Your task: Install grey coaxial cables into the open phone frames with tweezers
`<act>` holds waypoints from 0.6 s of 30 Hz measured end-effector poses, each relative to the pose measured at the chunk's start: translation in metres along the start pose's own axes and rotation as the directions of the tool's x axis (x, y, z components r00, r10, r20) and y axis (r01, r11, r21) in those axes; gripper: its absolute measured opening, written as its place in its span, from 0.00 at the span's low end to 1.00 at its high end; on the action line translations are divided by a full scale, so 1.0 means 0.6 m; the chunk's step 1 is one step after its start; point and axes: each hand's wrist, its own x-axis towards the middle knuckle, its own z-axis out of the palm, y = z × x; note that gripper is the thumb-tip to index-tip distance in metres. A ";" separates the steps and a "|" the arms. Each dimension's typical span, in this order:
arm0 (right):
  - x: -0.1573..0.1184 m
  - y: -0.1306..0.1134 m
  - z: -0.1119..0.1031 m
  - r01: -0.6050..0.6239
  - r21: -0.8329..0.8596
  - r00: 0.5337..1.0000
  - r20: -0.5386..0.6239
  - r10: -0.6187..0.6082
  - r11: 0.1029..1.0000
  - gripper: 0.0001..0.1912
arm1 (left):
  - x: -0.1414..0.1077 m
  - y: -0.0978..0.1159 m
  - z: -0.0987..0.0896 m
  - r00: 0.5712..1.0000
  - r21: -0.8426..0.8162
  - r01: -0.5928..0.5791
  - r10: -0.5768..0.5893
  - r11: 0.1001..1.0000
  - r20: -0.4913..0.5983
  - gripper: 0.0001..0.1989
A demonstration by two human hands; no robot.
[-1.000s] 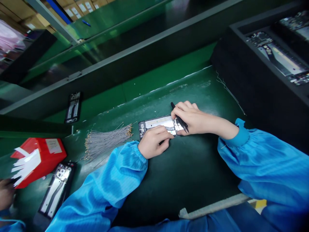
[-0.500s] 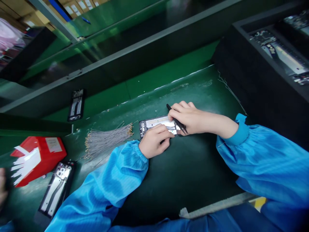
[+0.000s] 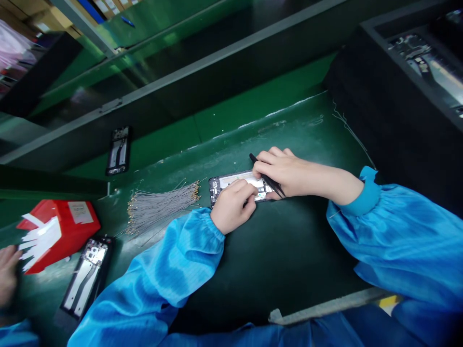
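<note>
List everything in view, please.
Phone: 1, black-silver, centre
Tweezers: 1, black, right hand
Wires: many, grey, left of phone
Other phones: 2, black-silver, left
Holder: 1, red, left
Strips: several, white, on holder
Box: 1, black, right
Boxed phone: 1 clear, black-silver, right
Loose wires: few, pale, by box
Pen: 1, blue, top left
Cartons: several, brown, top left
Unclear item: 1, pink, top left
Bench: 1, green, below
Co-worker's hand: 1, bare, left edge
Own sleeves: 2, blue, forearms
Left hand, right hand: 2, bare, at phone

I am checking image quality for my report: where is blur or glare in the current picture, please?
Head view: another person's hand at the left edge is blurred; pale sheen lies on the green bench beyond the right hand.
</note>
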 end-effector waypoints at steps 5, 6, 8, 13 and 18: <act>-0.001 -0.004 0.005 -0.037 -0.012 0.999 -0.008 0.037 0.999 0.12 | 0.000 -0.003 0.000 1.000 0.001 -0.009 0.009 1.000 0.005 0.07; -0.002 -0.003 0.006 -0.041 -0.002 0.999 -0.012 0.041 0.999 0.13 | 0.000 -0.004 -0.001 1.000 -0.012 -0.023 0.023 1.000 0.008 0.07; -0.003 -0.002 0.007 -0.053 0.021 0.999 -0.011 0.053 0.998 0.13 | -0.001 -0.006 -0.004 0.998 -0.046 -0.054 0.055 0.997 0.023 0.08; -0.006 -0.007 0.001 -0.086 0.055 0.996 0.012 0.085 0.995 0.15 | -0.005 -0.008 -0.008 0.993 -0.096 -0.084 0.091 0.992 0.075 0.08; -0.004 -0.016 -0.001 -0.123 0.009 0.992 0.035 0.122 0.992 0.20 | -0.008 -0.007 -0.006 0.991 -0.070 -0.097 0.103 0.993 0.090 0.09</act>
